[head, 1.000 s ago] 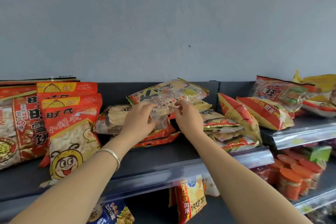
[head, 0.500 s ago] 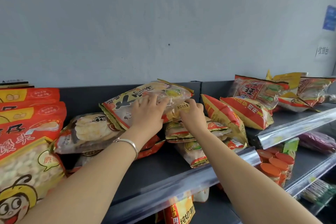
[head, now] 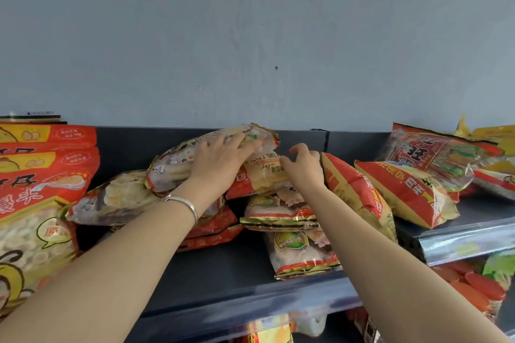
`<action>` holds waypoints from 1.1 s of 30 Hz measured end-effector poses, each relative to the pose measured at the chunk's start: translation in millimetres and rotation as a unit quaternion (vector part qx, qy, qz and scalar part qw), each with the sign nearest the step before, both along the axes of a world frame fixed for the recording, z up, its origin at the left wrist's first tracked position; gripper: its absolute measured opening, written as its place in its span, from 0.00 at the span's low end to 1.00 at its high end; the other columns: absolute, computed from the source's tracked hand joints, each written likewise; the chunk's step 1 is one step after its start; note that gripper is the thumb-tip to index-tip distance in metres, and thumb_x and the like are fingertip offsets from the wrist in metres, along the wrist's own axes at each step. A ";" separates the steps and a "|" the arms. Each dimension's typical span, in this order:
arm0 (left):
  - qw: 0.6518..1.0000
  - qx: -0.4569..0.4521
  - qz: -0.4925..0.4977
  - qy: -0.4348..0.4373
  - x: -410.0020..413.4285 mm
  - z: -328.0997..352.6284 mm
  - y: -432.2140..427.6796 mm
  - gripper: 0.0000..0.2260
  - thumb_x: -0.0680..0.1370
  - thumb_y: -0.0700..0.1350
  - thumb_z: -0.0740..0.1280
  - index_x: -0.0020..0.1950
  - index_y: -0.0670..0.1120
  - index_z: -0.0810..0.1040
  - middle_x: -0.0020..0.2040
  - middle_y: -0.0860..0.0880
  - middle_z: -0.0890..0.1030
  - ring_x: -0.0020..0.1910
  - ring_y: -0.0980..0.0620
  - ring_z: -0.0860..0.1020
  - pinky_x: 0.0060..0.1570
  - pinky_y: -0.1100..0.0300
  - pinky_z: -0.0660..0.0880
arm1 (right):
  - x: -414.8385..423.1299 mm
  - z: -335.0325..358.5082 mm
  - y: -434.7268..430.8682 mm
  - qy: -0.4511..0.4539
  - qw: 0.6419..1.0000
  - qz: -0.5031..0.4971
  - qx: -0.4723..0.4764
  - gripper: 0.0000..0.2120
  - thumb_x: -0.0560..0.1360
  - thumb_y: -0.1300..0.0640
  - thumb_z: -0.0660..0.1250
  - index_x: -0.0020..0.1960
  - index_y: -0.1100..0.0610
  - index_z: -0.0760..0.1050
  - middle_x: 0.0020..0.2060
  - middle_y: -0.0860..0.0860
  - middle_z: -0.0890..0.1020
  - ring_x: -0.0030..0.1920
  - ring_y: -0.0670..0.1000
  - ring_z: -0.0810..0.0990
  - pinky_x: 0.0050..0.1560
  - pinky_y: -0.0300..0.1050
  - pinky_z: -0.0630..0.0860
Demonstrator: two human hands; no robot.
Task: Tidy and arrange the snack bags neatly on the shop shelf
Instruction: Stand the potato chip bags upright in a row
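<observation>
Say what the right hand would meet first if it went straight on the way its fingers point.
From the right hand, probably the right end of the top snack bag under the left hand; depth is unclear.

A pile of snack bags point(head: 278, 214) sits mid-shelf point(head: 217, 267) against the back. The left hand point(head: 220, 159) rests on the top bag point(head: 172, 167), with the right hand point(head: 303, 167) just beside it to the right. Standing bags point(head: 41, 175) fill the left end, and a leaning bag point(head: 354, 195) is right of the pile.
</observation>
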State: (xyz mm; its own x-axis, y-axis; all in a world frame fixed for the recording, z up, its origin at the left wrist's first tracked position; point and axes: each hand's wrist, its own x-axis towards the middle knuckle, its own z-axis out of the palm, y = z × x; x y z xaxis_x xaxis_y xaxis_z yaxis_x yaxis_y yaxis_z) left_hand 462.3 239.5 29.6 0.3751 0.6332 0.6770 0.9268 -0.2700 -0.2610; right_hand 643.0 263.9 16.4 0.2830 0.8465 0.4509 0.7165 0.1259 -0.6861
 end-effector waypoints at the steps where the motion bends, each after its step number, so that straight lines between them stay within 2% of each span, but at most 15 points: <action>1: 1.000 0.001 0.012 0.002 -6.0 0.5 -3.9 0.39 0.77 0.37 0.62 0.75 0.64 0.40 0.76 0.49 0.57 0.73 0.44 0.59 0.64 0.45 0.67 | 1.5 1.9 2.8 0.017 0.999 0.024 -0.038 0.21 0.77 0.47 0.62 0.67 0.54 0.66 0.65 0.57 0.67 0.54 0.59 0.75 0.52 0.51 0.75; 4: 0.998 0.002 0.065 0.012 -24.7 0.5 -19.3 0.43 0.76 0.36 0.63 0.71 0.64 0.34 0.77 0.50 0.54 0.74 0.45 0.58 0.67 0.47 0.66 | 1.6 7.7 9.9 0.084 0.986 0.079 -0.122 0.30 0.75 0.44 0.66 0.71 0.56 0.62 0.66 0.57 0.70 0.57 0.57 0.74 0.53 0.50 0.75; 6: 0.993 -0.001 0.114 0.024 -37.0 -4.5 -29.0 0.44 0.75 0.37 0.65 0.72 0.64 0.36 0.78 0.51 0.53 0.75 0.45 0.56 0.68 0.46 0.64 | 1.9 7.8 14.9 0.118 0.975 0.105 -0.159 0.35 0.74 0.44 0.69 0.73 0.58 0.60 0.65 0.57 0.72 0.59 0.57 0.76 0.50 0.49 0.78; 9: 0.984 -0.053 0.163 0.046 -49.0 -19.5 -37.9 0.36 0.78 0.46 0.63 0.75 0.64 0.43 0.78 0.52 0.53 0.76 0.46 0.54 0.71 0.45 0.58 | 3.8 1.4 23.0 0.159 0.962 0.131 -0.179 0.29 0.73 0.50 0.72 0.69 0.58 0.65 0.57 0.56 0.76 0.49 0.54 0.80 0.47 0.51 0.82; 11: 0.982 -0.109 0.153 -0.002 -46.8 -23.9 -39.7 0.31 0.79 0.46 0.60 0.75 0.65 0.47 0.78 0.55 0.52 0.76 0.48 0.50 0.73 0.44 0.51 | 4.2 -4.3 25.5 0.197 0.957 0.138 -0.164 0.25 0.73 0.54 0.72 0.66 0.57 0.69 0.54 0.55 0.78 0.47 0.54 0.82 0.45 0.53 0.83; 13: 0.972 -0.168 0.142 -0.078 -35.2 -16.7 -40.5 0.31 0.77 0.43 0.61 0.75 0.62 0.53 0.77 0.56 0.53 0.76 0.50 0.49 0.73 0.44 0.46 | 4.2 -7.4 24.0 0.224 0.955 0.139 -0.136 0.23 0.74 0.58 0.69 0.68 0.55 0.69 0.56 0.55 0.78 0.49 0.55 0.81 0.47 0.54 0.82; 15: 0.969 -0.173 0.118 -0.130 -20.5 -6.7 -41.3 0.27 0.77 0.43 0.62 0.74 0.57 0.60 0.76 0.54 0.59 0.75 0.50 0.56 0.73 0.45 0.49 | 5.4 -8.3 21.7 0.215 0.961 0.138 -0.105 0.23 0.76 0.60 0.66 0.70 0.54 0.68 0.58 0.54 0.78 0.49 0.54 0.80 0.48 0.53 0.82; 18: 0.973 -0.144 0.053 -0.171 1.5 1.6 -43.5 0.22 0.78 0.45 0.62 0.72 0.50 0.65 0.73 0.50 0.65 0.71 0.49 0.65 0.69 0.50 0.62 | 9.0 -5.2 13.0 0.191 0.969 0.142 -0.060 0.20 0.77 0.62 0.62 0.69 0.53 0.71 0.58 0.54 0.79 0.49 0.53 0.80 0.49 0.54 0.82; 23: 0.944 -0.167 -0.034 -0.283 32.3 8.7 -43.6 0.26 0.79 0.47 0.64 0.75 0.48 0.60 0.72 0.46 0.66 0.71 0.49 0.65 0.67 0.53 0.64 | 17.5 16.0 -9.8 0.159 0.976 0.137 0.058 0.18 0.78 0.63 0.59 0.66 0.53 0.74 0.57 0.53 0.81 0.52 0.55 0.80 0.50 0.56 0.81; 25: 0.910 -0.179 -0.078 -0.366 41.9 13.1 -47.3 0.26 0.79 0.47 0.63 0.75 0.47 0.59 0.71 0.47 0.68 0.69 0.48 0.67 0.63 0.56 0.66 | 23.1 27.5 -18.6 0.179 0.968 0.149 0.091 0.17 0.78 0.62 0.60 0.66 0.53 0.74 0.54 0.53 0.81 0.49 0.53 0.81 0.48 0.56 0.82; 27: 0.853 -0.198 -0.115 -0.469 46.8 17.1 -47.7 0.28 0.78 0.51 0.65 0.75 0.46 0.59 0.70 0.48 0.69 0.69 0.47 0.68 0.62 0.57 0.65 | 29.7 35.4 -29.8 0.233 0.954 0.166 0.089 0.15 0.79 0.61 0.61 0.65 0.52 0.74 0.53 0.51 0.81 0.49 0.52 0.81 0.45 0.54 0.83; 29: 0.763 -0.239 -0.155 -0.579 49.6 19.5 -48.9 0.39 0.69 0.63 0.69 0.74 0.49 0.61 0.69 0.50 0.71 0.67 0.47 0.70 0.67 0.50 0.65 | 36.6 37.4 -43.7 0.305 0.928 0.204 0.069 0.13 0.80 0.61 0.62 0.63 0.52 0.74 0.53 0.51 0.80 0.50 0.51 0.82 0.42 0.50 0.83; 30: 0.711 -0.259 -0.179 -0.629 50.5 19.4 -50.3 0.40 0.65 0.66 0.71 0.72 0.50 0.64 0.66 0.50 0.74 0.65 0.48 0.73 0.65 0.48 0.69 | 39.5 37.1 -51.8 0.321 0.918 0.225 0.061 0.11 0.80 0.61 0.61 0.61 0.52 0.74 0.52 0.50 0.81 0.49 0.51 0.83 0.42 0.48 0.83; 33: 0.521 -0.334 -0.254 -0.744 55.0 21.8 -52.3 0.21 0.72 0.58 0.69 0.61 0.51 0.73 0.54 0.48 0.82 0.53 0.48 0.80 0.47 0.53 0.77 | 47.3 32.3 -64.6 0.289 0.923 0.248 0.048 0.11 0.80 0.60 0.61 0.61 0.51 0.74 0.51 0.49 0.81 0.48 0.48 0.83 0.43 0.48 0.83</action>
State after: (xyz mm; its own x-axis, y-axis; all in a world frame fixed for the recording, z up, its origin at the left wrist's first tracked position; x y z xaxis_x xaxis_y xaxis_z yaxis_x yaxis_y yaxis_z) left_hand 517.3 187.2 51.4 -0.0167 0.9885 0.1504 -0.2644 -0.1494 0.9528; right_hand 690.3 199.3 48.7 0.0883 0.9010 0.4247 0.0720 0.4195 -0.9049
